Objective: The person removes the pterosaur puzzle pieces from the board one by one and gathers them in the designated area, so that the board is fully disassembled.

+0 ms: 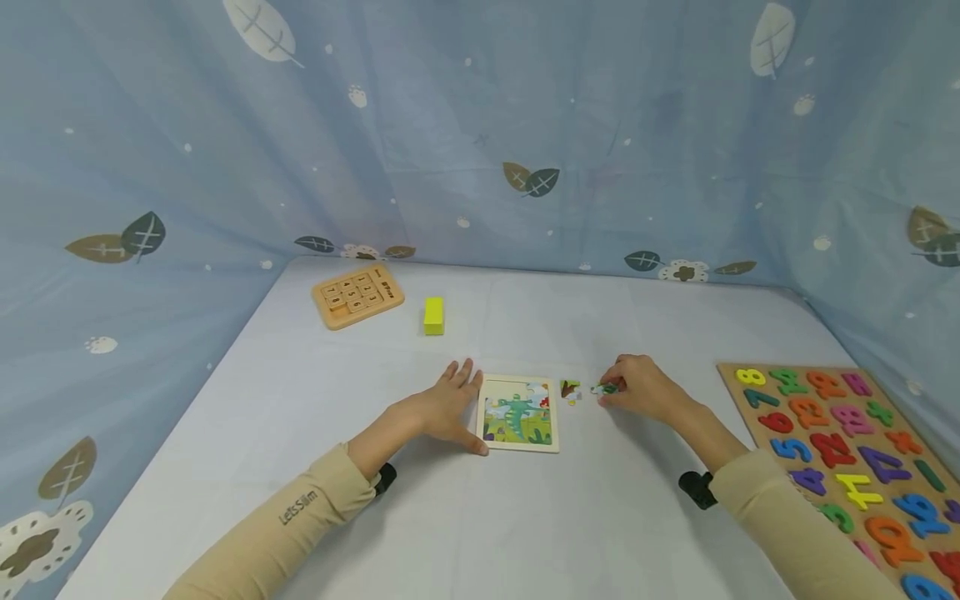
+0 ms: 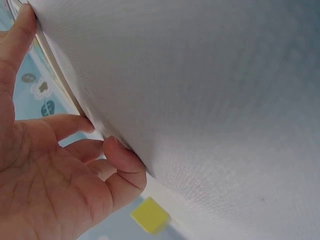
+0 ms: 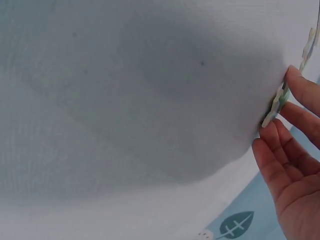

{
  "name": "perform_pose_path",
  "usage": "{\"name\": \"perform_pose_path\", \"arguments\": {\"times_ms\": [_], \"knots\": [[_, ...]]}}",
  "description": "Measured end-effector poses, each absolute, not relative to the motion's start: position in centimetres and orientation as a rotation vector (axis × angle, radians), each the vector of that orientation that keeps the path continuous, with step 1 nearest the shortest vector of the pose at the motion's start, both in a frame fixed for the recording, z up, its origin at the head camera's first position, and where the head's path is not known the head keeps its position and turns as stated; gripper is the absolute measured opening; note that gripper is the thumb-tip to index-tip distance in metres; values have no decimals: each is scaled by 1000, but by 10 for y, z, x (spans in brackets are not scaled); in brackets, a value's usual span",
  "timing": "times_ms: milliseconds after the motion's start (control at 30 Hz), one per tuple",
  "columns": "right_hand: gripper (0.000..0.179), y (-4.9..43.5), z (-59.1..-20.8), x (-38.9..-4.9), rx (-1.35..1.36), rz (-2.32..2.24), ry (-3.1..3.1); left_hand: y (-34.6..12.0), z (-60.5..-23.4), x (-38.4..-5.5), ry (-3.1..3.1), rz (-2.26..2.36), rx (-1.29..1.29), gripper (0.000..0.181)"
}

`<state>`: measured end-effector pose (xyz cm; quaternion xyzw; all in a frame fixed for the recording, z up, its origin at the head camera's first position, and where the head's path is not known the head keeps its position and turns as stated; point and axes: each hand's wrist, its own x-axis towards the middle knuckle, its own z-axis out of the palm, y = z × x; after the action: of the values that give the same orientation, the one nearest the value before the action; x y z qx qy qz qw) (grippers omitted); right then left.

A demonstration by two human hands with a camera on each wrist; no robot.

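A square jigsaw puzzle [image 1: 517,417] showing a green dinosaur lies in a pale frame, its upper left part bare. My left hand [image 1: 447,408] is spread along the frame's left side, thumb by the lower corner and index finger by the upper one. In the left wrist view, this hand's fingertips [image 2: 87,125] rest on the table beside the frame edge. To the right, my right hand [image 1: 637,387] pinches a small puzzle piece [image 1: 602,389] between thumb and fingers, low over the table. Another loose puzzle piece, brown and green [image 1: 570,390], lies between that hand and the frame.
A yellow block [image 1: 433,317] stands behind my left hand. Farther back at left lies a wooden sliding number puzzle [image 1: 358,295]. A board of colourful letters and numbers [image 1: 855,450] covers the table's right side. Patterned blue cloth [image 1: 480,125] hangs behind the table.
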<state>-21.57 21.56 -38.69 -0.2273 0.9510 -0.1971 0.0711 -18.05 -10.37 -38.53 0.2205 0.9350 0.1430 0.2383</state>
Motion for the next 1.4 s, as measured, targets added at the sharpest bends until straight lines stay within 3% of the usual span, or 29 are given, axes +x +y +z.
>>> {"name": "perform_pose_path", "arguments": {"times_ms": [633, 1400], "knots": [[40, 212, -382, -217, -658, -570, 2859, -101, -388, -182, 2573, 377, 591, 117], [44, 151, -378, -216, -790, -636, 2757, -100, -387, -180, 2572, 370, 568, 117]]}}
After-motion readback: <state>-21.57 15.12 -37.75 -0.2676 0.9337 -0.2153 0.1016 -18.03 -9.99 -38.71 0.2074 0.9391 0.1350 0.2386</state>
